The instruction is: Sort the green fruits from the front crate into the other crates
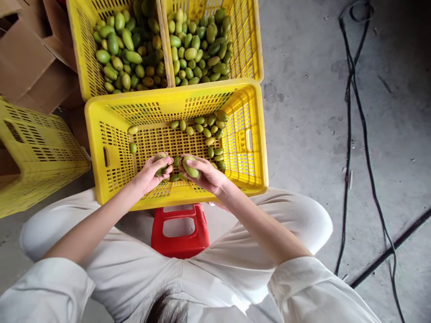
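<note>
Over the near yellow plastic crate (pixel 175 93), both hands hold smooth, oval green fruit; I cannot name its kind for sure. My left hand (pixel 153 172) is closed around one green fruit (pixel 160 169), partly covered by the fingers. A lighter green fruit (pixel 191 168) lies in my right hand (pixel 206 176), the thumb pressed along it. The hands are close together but apart. Between and below them, a few more fruits lie on the crate floor. Loose green and yellowish fruits (pixel 210 130) are scattered mostly at the crate's right side, with two at its left.
Beyond stands a divided yellow crate (pixel 247 40) with fruit heaped in both halves. Another yellow crate (pixel 43 166) is at left, below brown cardboard (pixel 27 58). A red stool (pixel 182 246) sits between the legs. Black cables (pixel 357 89) lie on the concrete floor at right.
</note>
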Demonstrator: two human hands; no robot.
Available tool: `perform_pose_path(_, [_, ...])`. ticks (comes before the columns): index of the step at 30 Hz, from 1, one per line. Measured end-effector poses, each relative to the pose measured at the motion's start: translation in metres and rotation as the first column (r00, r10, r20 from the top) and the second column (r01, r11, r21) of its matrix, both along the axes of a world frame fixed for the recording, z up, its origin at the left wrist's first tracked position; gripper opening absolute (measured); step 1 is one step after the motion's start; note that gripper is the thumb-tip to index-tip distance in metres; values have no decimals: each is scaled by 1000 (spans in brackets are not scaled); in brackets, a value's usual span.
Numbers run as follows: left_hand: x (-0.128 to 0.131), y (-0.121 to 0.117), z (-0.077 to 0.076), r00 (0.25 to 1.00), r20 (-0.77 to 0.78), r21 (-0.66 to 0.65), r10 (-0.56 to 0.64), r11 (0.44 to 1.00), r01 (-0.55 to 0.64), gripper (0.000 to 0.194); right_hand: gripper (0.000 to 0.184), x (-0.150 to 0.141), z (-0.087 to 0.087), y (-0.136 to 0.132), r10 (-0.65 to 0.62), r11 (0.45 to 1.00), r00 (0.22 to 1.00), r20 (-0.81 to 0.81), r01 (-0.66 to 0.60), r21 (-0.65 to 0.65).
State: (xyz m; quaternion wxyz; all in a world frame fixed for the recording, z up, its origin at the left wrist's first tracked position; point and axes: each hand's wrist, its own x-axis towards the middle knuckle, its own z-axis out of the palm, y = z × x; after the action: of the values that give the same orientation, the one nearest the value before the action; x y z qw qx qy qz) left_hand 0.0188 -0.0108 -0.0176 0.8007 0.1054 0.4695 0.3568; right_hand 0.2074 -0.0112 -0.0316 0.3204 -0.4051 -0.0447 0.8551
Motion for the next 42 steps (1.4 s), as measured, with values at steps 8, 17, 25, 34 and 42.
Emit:
perform_pose_path(8, [4, -1, -2, 996, 11, 19, -93, 995, 93, 35, 32, -6, -1, -5, 70, 997, 995, 72, -73, 37])
perform_pose_path(17, [4, 1, 0, 998, 37, 17, 59, 998, -60, 27, 29, 1, 6, 8, -96, 994, 995, -12, 96, 51])
perform_pose_path(25, [3, -1, -6, 996, -37, 8, -87, 996, 87, 32, 31, -1, 3, 0, 133, 991, 990, -42, -132, 14])
perform_pose_path(34, [3, 3, -7, 1000, 19, -76, 24, 997, -23, 20, 19, 4, 3, 10, -96, 995, 995, -12, 96, -36])
perform_pose_path(42, [1, 1, 1, 989, 28, 80, -143, 987, 140, 27, 36, 2, 4, 4, 9, 999, 999, -35, -8, 40])
